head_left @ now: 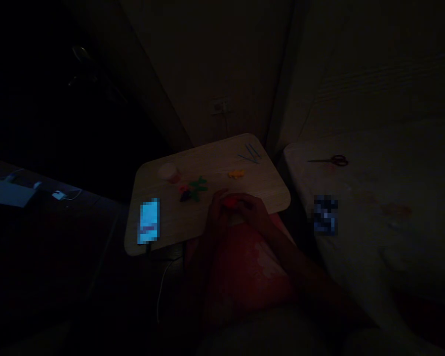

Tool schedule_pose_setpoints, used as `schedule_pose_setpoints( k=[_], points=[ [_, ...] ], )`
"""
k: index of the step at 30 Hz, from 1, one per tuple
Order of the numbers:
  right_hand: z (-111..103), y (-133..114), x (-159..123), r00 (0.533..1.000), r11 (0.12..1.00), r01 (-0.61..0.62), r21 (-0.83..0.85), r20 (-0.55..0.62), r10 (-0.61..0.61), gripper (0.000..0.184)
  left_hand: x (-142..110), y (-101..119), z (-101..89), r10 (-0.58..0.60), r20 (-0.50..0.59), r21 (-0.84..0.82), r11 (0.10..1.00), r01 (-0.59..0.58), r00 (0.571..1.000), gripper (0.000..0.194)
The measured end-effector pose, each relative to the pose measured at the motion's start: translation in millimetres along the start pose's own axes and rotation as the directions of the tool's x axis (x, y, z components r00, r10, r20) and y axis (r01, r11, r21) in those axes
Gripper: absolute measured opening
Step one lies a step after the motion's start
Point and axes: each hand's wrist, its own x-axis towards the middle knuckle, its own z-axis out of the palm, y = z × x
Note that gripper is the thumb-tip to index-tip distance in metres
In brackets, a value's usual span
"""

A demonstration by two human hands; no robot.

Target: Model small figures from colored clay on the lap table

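Observation:
The picture is very dark. A small red lump, its material hard to make out, sits between my two hands at the near edge of a light wooden table. My left hand curls around its left side. My right hand closes on it from the right, fingers bent. Beyond my hands lies a knobbly orange piece. To their left are several green pieces, with a dark piece and a pink piece beside them.
A whitish tub stands at the table's left back. Thin bluish sticks lie at the far right corner. A lit, blurred-out phone rests at the left, a cable hanging below. Scissors lie on a pale bed-like surface.

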Motion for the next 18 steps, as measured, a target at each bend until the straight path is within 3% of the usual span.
schedule_pose_setpoints(
  k=[4,9,15,18],
  points=[
    [-2.1,-1.5,-0.7,1.0,1.0,-0.005,-0.012,0.002,0.005,0.024,-0.3,1.2,-0.1,-0.032,0.031,0.021,0.999,0.032,0.999,0.053],
    [-4.2,0.7,0.7,1.0,0.999,-0.005,0.054,-0.015,0.006,0.022,0.9,9.1,2.0,0.057,0.099,0.064,0.996,-0.063,0.993,0.04],
    [-5.8,5.6,3.2,0.987,0.977,-0.146,0.153,-0.046,0.154,0.033,-2.0,12.4,-0.3,0.027,0.074,-0.007,1.0,-0.027,0.997,0.047],
    [-6.8,2.8,2.7,0.984,0.97,-0.17,0.176,-0.014,0.175,0.037,-0.3,11.4,-4.6,0.088,0.088,-0.018,0.996,-0.086,0.992,0.047]
  ],
)
